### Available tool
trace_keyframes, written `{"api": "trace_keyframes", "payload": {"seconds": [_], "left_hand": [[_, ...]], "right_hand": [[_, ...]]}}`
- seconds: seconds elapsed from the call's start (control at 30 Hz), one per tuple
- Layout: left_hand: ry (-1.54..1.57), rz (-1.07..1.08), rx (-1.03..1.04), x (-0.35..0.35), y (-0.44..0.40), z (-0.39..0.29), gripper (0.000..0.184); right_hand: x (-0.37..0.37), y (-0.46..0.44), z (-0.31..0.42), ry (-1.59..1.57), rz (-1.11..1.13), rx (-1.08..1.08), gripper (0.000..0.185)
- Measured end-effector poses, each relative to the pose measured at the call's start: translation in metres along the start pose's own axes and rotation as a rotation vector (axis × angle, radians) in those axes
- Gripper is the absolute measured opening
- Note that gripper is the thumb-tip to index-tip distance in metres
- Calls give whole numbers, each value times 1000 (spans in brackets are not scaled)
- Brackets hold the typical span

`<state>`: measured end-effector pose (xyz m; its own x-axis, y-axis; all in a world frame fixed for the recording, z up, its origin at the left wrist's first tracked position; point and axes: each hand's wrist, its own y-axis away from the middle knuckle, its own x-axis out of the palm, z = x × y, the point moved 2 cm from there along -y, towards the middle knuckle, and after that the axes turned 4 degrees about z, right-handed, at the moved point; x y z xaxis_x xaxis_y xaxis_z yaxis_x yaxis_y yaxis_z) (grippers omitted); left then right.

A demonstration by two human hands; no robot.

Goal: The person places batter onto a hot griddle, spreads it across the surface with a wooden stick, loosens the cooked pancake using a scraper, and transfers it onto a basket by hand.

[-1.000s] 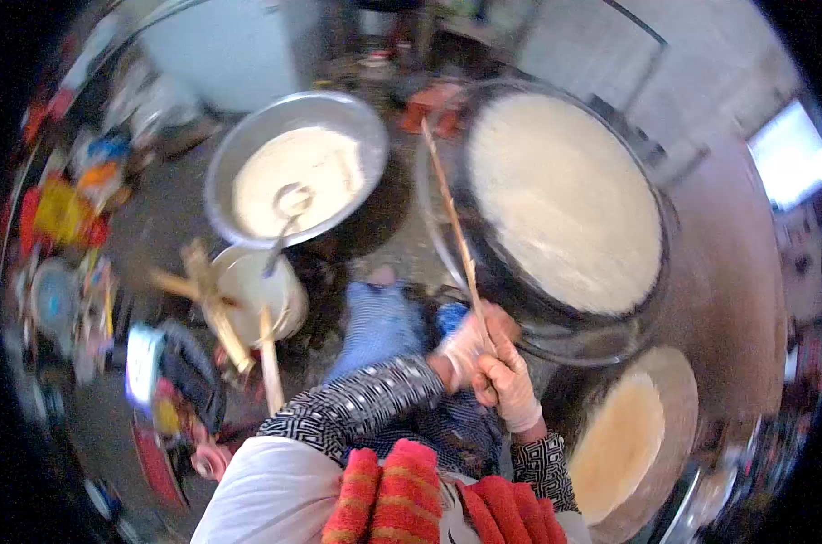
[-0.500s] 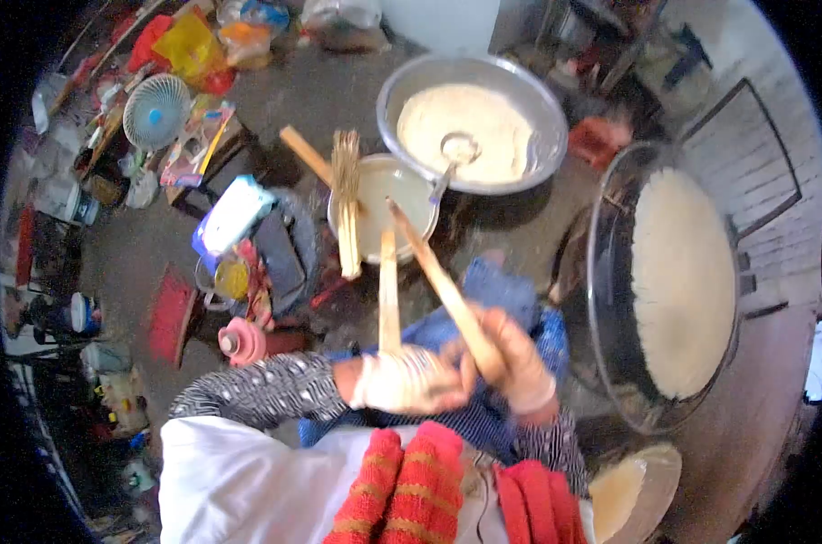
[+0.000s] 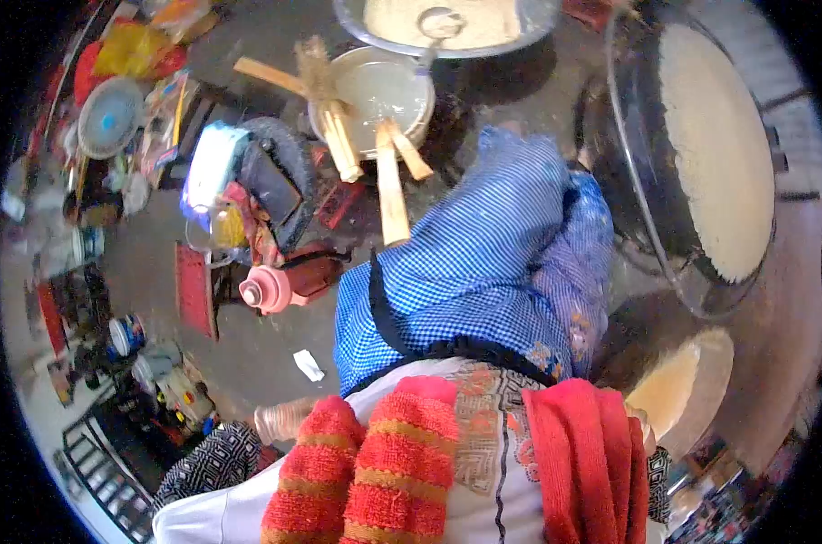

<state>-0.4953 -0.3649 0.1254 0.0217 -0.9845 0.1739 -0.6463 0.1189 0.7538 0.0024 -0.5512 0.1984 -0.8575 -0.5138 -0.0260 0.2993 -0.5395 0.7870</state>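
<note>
My left hand (image 3: 282,421) is low at the left, beside the red striped towel (image 3: 400,453) on my chest; its fingers are hidden. Only a sliver of my right hand (image 3: 644,424) shows past the red cloth (image 3: 581,453) at the lower right. The white bucket (image 3: 382,82) holds several tools: a bundled straw brush (image 3: 340,145), a flat wooden stick (image 3: 391,186) and a shorter wooden piece (image 3: 412,152) at its rim. Behind it, the metal basin (image 3: 402,43) of pale batter has a ladle (image 3: 441,25) in it.
A round black griddle (image 3: 642,154) carrying a pale sheet is at the right. Below it lies a tray (image 3: 712,381) with a yellowish sheet. A pink thermos (image 3: 270,288), a small red stool (image 3: 195,290), a fan (image 3: 110,118) and a white scrap (image 3: 309,364) are at the left.
Both hands have moved back beside my body. The stick that my right hand held now rests at the bucket. My view has tilted down, and the basin has shifted up in the frame.
</note>
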Motion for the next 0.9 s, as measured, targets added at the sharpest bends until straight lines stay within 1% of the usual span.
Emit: {"api": "trace_keyframes", "payload": {"seconds": [0.07,0.27,0.43,0.63,0.9], "left_hand": [[-44,13,-49,-9,8,-12,49],[-132,29,-105,-21,25,-34,47],[-181,36,-117,-25,36,-45,46],[-222,37,-123,-26,45,-58,44],[-339,100,-45,-43,27,-91,42]], "right_hand": [[28,-1,-30,-41,-23,53,15],[100,-59,-98,-178,-132,142,15],[158,-51,-135,-308,-159,202,15],[182,-33,-153,-422,-201,277,15],[199,-21,-160,-541,-313,310,15]]}}
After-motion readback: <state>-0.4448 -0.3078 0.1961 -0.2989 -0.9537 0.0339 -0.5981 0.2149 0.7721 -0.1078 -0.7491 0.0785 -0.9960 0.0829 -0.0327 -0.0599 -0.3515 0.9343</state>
